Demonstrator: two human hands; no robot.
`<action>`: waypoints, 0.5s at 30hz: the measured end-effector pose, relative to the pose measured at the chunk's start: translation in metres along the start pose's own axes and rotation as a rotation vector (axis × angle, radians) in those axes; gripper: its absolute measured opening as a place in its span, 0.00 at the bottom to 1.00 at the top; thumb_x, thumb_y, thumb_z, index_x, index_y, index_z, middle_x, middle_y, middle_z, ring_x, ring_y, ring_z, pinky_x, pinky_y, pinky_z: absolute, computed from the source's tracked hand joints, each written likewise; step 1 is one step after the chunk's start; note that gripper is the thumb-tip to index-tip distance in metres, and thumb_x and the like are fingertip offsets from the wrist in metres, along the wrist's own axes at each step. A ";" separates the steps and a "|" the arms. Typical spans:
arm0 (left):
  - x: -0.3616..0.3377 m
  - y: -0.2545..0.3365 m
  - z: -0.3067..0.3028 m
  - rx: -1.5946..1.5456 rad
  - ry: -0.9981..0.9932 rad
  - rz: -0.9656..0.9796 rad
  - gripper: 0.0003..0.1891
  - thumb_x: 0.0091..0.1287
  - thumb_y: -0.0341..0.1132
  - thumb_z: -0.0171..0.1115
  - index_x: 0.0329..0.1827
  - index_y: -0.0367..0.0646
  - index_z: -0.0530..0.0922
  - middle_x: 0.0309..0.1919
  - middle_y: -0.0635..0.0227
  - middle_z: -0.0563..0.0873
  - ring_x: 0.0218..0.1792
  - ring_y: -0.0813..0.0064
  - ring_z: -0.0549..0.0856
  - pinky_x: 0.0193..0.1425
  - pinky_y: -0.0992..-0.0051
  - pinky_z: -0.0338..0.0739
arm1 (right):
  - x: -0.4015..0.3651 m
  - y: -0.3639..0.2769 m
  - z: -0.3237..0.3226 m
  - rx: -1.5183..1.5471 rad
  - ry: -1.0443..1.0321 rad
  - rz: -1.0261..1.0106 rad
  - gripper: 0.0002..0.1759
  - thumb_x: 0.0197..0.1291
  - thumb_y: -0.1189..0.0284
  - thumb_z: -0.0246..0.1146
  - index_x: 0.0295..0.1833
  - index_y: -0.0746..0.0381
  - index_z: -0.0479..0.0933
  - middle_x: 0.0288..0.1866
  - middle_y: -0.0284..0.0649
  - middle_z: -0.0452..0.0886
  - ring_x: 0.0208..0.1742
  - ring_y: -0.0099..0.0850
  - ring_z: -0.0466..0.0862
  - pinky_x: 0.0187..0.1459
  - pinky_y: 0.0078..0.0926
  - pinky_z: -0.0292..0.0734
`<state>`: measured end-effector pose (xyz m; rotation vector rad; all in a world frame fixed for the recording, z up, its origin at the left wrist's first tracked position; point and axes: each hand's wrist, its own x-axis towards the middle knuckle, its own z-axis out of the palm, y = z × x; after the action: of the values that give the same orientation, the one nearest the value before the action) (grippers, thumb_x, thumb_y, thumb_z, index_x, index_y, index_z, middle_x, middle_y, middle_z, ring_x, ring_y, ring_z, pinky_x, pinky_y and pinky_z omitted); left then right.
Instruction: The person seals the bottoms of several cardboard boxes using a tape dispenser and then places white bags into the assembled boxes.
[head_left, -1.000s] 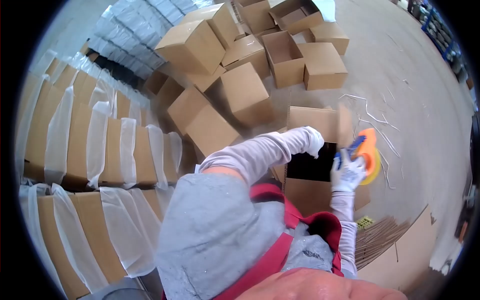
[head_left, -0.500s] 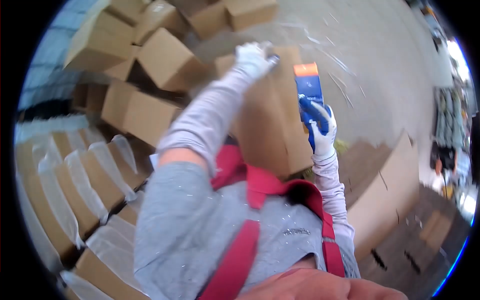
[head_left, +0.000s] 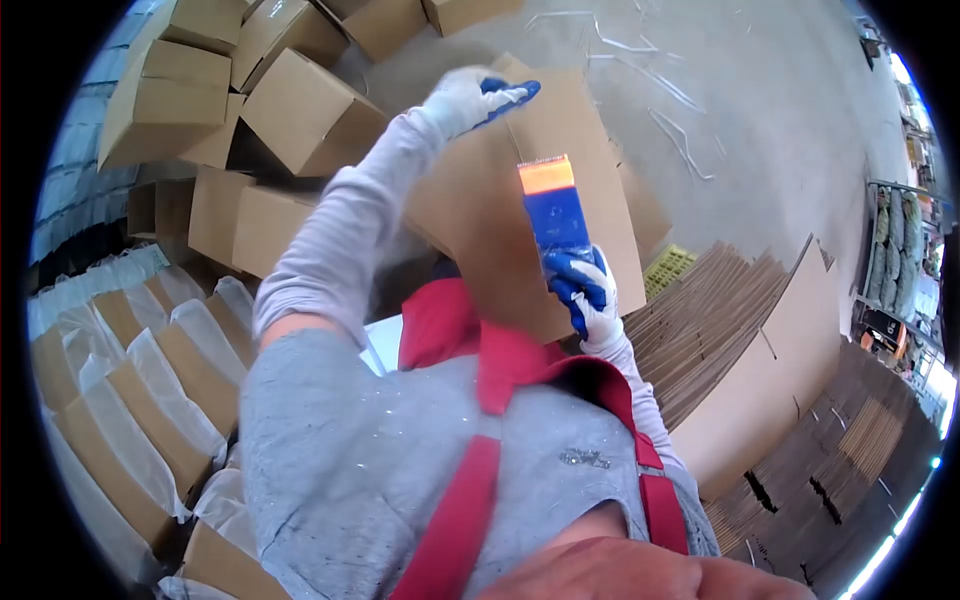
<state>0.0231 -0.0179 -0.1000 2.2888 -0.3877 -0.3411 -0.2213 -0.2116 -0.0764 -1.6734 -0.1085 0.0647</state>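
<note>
A brown cardboard box [head_left: 470,210] stands in front of my body, its broad face turned up to me. My right hand [head_left: 590,295], in a white glove with blue-coated fingers, is wrapped round the handle of a blue and orange tape dispenser [head_left: 558,215]. The dispenser is held over the right part of the box, orange end pointing away from me. My left hand [head_left: 480,100], gloved the same way, is at the far left part of the box, fingers stretched out to the right. A short dark seam shows on the cardboard just below those fingers.
Several cardboard boxes [head_left: 315,110] are piled at the far left. Nearer left stand rows of cardboard with white translucent sheets [head_left: 150,400]. Stacked flat cardboard [head_left: 760,370] leans at the right beside a yellow-green crate [head_left: 668,268]. Loose pale strips [head_left: 680,140] lie on the floor.
My right hand has brought the tape dispenser left, from beside the box to over it. My left hand has shifted a little left, and the box face is turned more toward me.
</note>
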 end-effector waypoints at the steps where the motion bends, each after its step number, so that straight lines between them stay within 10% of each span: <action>1: -0.013 0.012 -0.004 -0.329 -0.472 -0.338 0.28 0.63 0.63 0.52 0.40 0.45 0.83 0.29 0.70 0.82 0.23 0.77 0.79 0.25 0.77 0.73 | -0.001 -0.001 0.000 0.036 0.000 0.032 0.18 0.48 0.84 0.62 0.48 0.63 0.79 0.44 0.43 0.78 0.41 0.33 0.79 0.40 0.26 0.76; 4: -0.031 0.039 -0.007 -0.212 -0.860 -0.245 0.26 0.63 0.60 0.56 0.39 0.42 0.83 0.23 0.70 0.80 0.19 0.82 0.76 0.21 0.81 0.69 | 0.002 -0.003 -0.004 0.004 -0.033 0.005 0.19 0.47 0.85 0.62 0.48 0.62 0.79 0.44 0.43 0.77 0.42 0.33 0.79 0.41 0.26 0.76; 7: -0.035 0.044 -0.001 -0.119 -0.628 0.192 0.20 0.60 0.51 0.63 0.38 0.40 0.82 0.21 0.70 0.79 0.21 0.81 0.77 0.22 0.81 0.70 | -0.003 -0.004 -0.007 0.091 -0.055 0.028 0.20 0.47 0.85 0.62 0.48 0.61 0.79 0.44 0.43 0.76 0.42 0.35 0.79 0.42 0.28 0.76; 9: -0.037 0.036 -0.001 -0.519 -0.848 -0.241 0.19 0.63 0.51 0.61 0.39 0.41 0.82 0.22 0.73 0.78 0.23 0.84 0.76 0.23 0.81 0.69 | -0.004 -0.005 -0.012 0.083 -0.067 0.026 0.20 0.46 0.85 0.62 0.48 0.60 0.79 0.44 0.44 0.75 0.43 0.36 0.78 0.44 0.29 0.76; 12: -0.058 0.000 0.031 -1.043 -0.727 -0.200 0.15 0.65 0.45 0.60 0.39 0.40 0.83 0.23 0.75 0.78 0.23 0.85 0.76 0.24 0.81 0.69 | 0.002 -0.010 -0.010 0.020 -0.100 0.014 0.19 0.47 0.84 0.61 0.48 0.60 0.80 0.44 0.44 0.77 0.44 0.37 0.78 0.45 0.31 0.75; 15: -0.039 0.006 0.019 -0.535 -0.579 -0.260 0.10 0.63 0.38 0.62 0.39 0.41 0.82 0.24 0.73 0.80 0.25 0.84 0.77 0.27 0.80 0.72 | 0.015 -0.017 -0.010 -0.070 -0.102 0.038 0.19 0.48 0.82 0.62 0.48 0.60 0.79 0.45 0.44 0.79 0.43 0.38 0.78 0.46 0.32 0.74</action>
<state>-0.0204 -0.0197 -0.1032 1.6817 -0.2383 -1.1085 -0.2060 -0.2181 -0.0577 -1.7426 -0.1569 0.1769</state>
